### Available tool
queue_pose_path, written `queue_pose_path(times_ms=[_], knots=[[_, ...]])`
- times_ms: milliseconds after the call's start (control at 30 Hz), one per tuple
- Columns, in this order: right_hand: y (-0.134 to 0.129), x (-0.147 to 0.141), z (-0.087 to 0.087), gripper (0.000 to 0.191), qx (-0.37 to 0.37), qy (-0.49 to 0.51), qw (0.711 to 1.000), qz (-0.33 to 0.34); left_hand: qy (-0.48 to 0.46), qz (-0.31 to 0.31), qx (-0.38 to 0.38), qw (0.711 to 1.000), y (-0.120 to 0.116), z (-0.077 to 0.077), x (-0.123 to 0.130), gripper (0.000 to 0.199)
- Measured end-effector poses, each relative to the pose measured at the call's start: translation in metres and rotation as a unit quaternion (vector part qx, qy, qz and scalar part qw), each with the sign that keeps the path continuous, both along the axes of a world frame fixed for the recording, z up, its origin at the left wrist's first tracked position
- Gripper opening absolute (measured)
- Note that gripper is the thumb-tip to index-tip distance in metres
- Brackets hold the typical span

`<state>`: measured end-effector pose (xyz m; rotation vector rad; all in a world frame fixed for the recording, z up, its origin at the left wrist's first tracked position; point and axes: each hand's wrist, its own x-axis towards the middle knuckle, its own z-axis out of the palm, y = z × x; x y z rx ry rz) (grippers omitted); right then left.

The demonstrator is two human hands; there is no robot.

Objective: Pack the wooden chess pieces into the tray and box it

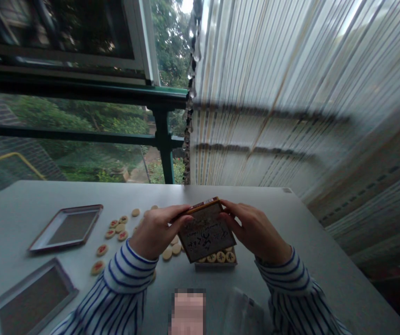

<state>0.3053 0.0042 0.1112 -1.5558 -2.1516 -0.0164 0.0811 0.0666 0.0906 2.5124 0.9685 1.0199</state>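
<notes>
Both hands grip a flat brown box (pixel 206 232) with dark Chinese characters on its face, tilted above the table. My left hand (pixel 159 228) is closed on its left edge, thumb on the face. Across from it, my right hand (pixel 254 228) pinches the right edge. Whether this is a whole box or only a lid, I cannot tell. Partly hidden beneath it stands an open box (pixel 217 265) with round wooden xiangqi pieces (pixel 220 257) in it. More loose xiangqi pieces (pixel 120 228) lie about my left forearm, some with red characters.
At the left of the white table (pixel 123 302) lie a shallow tray or lid (pixel 95 221) and a second one (pixel 63 270) nearer me. Something of clear plastic (pixel 243 309) lies by my right forearm. A strand curtain (pixel 255 93) and a green railing (pixel 116 136) stand behind the table.
</notes>
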Motion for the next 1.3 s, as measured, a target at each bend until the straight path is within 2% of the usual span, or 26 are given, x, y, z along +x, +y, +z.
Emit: queue_pose_path(times_ms=[300,533,667,800,1000,1300], knots=[[-0.003,-0.003,0.004,0.031,0.015,-0.001,1.000,0.026,0.013,0.026,0.040,0.999,-0.004,0.003,0.003,0.037],[-0.006,-0.015,0.005,0.031,0.044,-0.026,0.996,0.076,-0.041,-0.040,0.075,0.996,-0.010,0.003,0.010,0.032],[-0.008,-0.018,0.005,0.030,0.050,-0.033,0.995,0.084,-0.047,-0.055,0.085,0.994,-0.013,0.004,0.012,0.030],[-0.008,-0.019,0.005,0.029,0.056,-0.032,0.994,0.086,-0.034,-0.063,0.074,0.995,-0.012,0.003,0.011,0.034],[-0.005,-0.015,0.005,0.029,0.050,-0.038,0.995,0.079,-0.035,-0.075,0.064,0.994,-0.008,0.001,0.008,0.029],[-0.003,0.002,0.003,0.031,0.033,-0.037,0.998,0.037,-0.094,-0.025,-0.021,0.995,0.000,-0.001,-0.002,0.027]])
